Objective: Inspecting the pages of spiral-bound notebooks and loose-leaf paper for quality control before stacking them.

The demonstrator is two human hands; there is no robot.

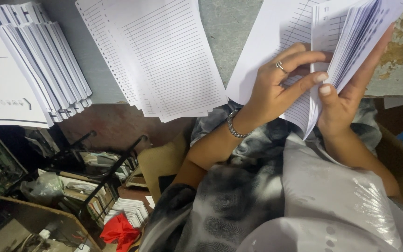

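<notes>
Holding a thick bundle of ruled sheets (350, 42) at the counter (229, 28) edge, both hands are closed on it. The right hand (346, 93) grips the bundle from below, thumb on its edge. The left hand (281, 84), wearing a ring and bracelet, pinches pages beside the bundle's edge, possibly a single sheet. Left of the bundle lies a fanned stack of lined paper (164, 60); farther left, a fanned pile of printed sheets (29, 70). Below the bundle, plastic-wrapped paper (332, 186) rests on the lap.

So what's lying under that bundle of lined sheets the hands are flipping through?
A loose white sheet lies under the bundle, on the grey table. The rest is covered by both hands.
</notes>
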